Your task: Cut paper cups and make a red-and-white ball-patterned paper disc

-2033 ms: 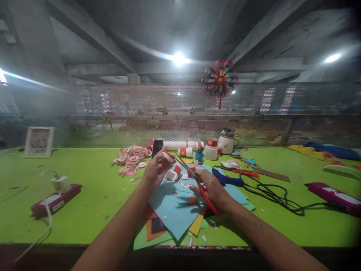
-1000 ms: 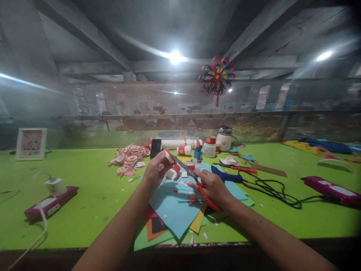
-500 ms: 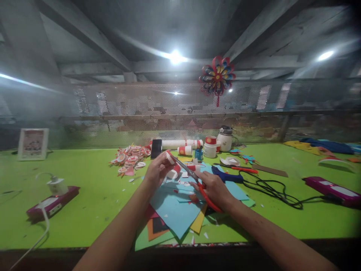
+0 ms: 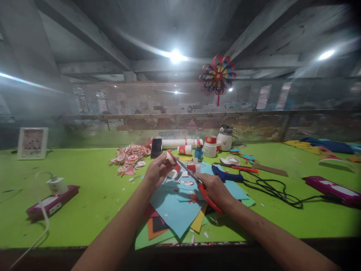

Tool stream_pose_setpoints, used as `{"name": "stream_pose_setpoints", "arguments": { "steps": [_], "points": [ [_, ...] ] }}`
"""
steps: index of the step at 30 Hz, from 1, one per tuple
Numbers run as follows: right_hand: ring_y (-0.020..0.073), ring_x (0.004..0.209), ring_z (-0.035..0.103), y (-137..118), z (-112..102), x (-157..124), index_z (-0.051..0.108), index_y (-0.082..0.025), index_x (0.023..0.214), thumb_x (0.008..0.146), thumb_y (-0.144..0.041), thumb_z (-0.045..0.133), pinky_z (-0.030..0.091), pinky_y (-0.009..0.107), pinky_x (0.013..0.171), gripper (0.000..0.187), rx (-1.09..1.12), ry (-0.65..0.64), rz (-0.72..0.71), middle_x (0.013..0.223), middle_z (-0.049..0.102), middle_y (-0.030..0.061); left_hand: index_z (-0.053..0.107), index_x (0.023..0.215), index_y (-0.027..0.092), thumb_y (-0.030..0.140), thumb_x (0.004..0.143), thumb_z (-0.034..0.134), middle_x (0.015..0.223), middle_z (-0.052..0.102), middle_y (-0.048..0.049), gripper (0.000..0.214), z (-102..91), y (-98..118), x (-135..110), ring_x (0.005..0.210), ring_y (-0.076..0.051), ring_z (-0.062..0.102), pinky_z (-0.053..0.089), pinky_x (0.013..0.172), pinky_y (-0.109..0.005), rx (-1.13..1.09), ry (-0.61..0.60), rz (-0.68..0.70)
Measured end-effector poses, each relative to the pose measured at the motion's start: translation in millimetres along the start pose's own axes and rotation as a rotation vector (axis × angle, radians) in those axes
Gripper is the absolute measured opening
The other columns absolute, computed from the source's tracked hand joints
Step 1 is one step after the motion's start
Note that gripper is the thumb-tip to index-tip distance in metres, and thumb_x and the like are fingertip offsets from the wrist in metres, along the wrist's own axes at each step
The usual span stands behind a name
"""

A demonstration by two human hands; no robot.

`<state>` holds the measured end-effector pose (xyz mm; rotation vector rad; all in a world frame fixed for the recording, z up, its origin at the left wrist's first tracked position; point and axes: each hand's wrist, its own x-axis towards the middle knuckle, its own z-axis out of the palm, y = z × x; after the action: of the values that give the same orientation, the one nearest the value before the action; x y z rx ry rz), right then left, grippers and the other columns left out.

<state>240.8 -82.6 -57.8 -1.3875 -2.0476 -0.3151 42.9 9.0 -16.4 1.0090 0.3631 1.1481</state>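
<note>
Between its fingers my left hand (image 4: pixel 158 169) grips a red-and-white piece of paper cup (image 4: pixel 170 157). My right hand (image 4: pixel 213 186) is wrapped round the red handles of a pair of scissors (image 4: pixel 207 196), whose blades reach up and left to the cup piece. Whether the blades are parted is too small to tell. Below both hands lie light blue paper sheets (image 4: pixel 175 210), with red and white offcuts (image 4: pixel 188 183) strewn over them. Other cut red-and-white cups (image 4: pixel 193 168) rest just behind the scissors.
A pile of round paper pieces (image 4: pixel 131 156) lies left of a phone (image 4: pixel 156 148). Stacked paper cups (image 4: pixel 210 147) and a white bottle (image 4: pixel 225 139) stand behind. To the right are a blue glue gun (image 4: pixel 227 175), black cord (image 4: pixel 278 194) and a purple power strip (image 4: pixel 332 190).
The cup piece in my left hand has turned slightly, showing more of its red band. My right hand and the scissors have barely shifted.
</note>
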Motion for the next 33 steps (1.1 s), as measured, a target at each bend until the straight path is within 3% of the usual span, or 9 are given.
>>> {"name": "stream_pose_setpoints", "arguments": {
  "steps": [4, 15, 25, 33],
  "points": [
    [0.0239, 0.081, 0.065, -0.5, -0.4, 0.2, 0.063, -0.017, 0.103, 0.077, -0.022, 0.056, 0.048, 0.029, 0.069, 0.027, 0.021, -0.004, 0.007, 0.09, 0.07, 0.01, 0.058, 0.112, 0.011, 0.028, 0.082, 0.057, 0.083, 0.07, -0.0121, 0.035, -1.7, -0.5, 2.0, 0.08, -0.021, 0.066, 0.05, 0.075, -0.031, 0.006, -0.005, -0.005],
    [0.0207, 0.08, 0.062, -1.7, -5.2, 2.3, 0.062, -0.016, 0.109, 0.08, -0.011, 0.047, 0.044, 0.027, 0.07, 0.032, 0.015, -0.056, 0.055, 0.088, 0.068, 0.008, 0.055, 0.116, 0.012, 0.02, 0.073, 0.067, 0.082, 0.068, -0.0063, 0.045, -0.1, 1.1, 1.0, 0.072, -0.016, 0.064, 0.051, 0.07, -0.029, 0.074, 0.025, 0.087],
    [0.0207, 0.077, 0.056, 1.8, -6.5, 3.4, 0.058, -0.014, 0.116, 0.076, -0.006, 0.047, 0.041, 0.029, 0.069, 0.043, -0.085, -0.098, 0.076, 0.084, 0.062, 0.0086, 0.059, 0.108, 0.012, 0.021, 0.073, 0.067, 0.079, 0.067, -0.0051, 0.037, -1.6, 2.4, 2.0, 0.068, -0.015, 0.062, 0.049, 0.06, -0.026, 0.123, 0.028, 0.103],
    [0.022, 0.077, 0.059, 0.3, -6.5, 3.3, 0.06, -0.015, 0.114, 0.078, -0.008, 0.045, 0.041, 0.029, 0.067, 0.039, -0.114, -0.111, 0.076, 0.084, 0.066, 0.0096, 0.059, 0.108, 0.012, 0.027, 0.074, 0.066, 0.079, 0.068, -0.0059, 0.038, 0.5, -1.1, 0.7, 0.068, -0.015, 0.062, 0.045, 0.058, -0.024, 0.176, 0.03, 0.118]
  ]
}}
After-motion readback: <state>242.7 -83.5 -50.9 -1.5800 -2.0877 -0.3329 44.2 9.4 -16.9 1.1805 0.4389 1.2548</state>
